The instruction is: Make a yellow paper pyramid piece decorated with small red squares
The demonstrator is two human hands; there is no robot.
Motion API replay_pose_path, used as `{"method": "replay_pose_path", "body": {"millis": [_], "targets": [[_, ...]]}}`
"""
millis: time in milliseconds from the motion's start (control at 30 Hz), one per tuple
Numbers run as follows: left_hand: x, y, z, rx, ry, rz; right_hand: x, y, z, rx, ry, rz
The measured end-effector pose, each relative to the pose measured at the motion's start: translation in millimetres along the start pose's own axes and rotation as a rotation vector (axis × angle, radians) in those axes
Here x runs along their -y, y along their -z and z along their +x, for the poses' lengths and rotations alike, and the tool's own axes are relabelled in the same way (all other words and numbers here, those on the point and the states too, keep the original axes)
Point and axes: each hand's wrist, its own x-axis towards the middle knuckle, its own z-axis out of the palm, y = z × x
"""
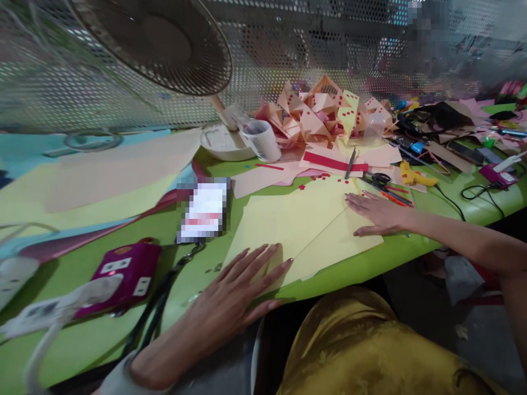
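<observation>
A pale yellow paper sheet [267, 219] lies on the green table, with a straight diagonal line, a fold or an edge, running across it. My left hand [251, 282] rests on its near left corner, fingers spread and flat. On the right part of the sheet lies my right hand [376, 213], also flat with its fingers stretched out. Just beyond the right hand are black-handled scissors [377, 179], tweezers [351, 163] and small red paper bits [325, 176]. A red paper strip [329, 162] lies on pale pink paper behind them.
A fan [156, 44] stands at the back left beside a white cup [263, 141]. Folded peach paper pieces with red dots [317, 112] are heaped behind. A phone [205, 210] and a purple power socket [127, 271] lie left; a yellow glue gun [415, 174] lies right.
</observation>
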Motion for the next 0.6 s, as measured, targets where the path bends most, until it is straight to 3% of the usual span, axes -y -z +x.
{"method": "replay_pose_path", "body": {"millis": [267,433,600], "targets": [[5.7,11.4,-31.1,0.026,-0.032,0.069,-8.5,1.0,-0.2,-0.008,-0.034,0.002],[13.0,7.9,-41.9,0.047,-0.037,0.044,-8.7,-0.1,3.6,-0.045,-0.042,-0.135],[20.2,14.1,-32.2,0.084,-0.017,-0.121,-6.5,1.5,20.3,-0.175,0.167,-0.447]]}}
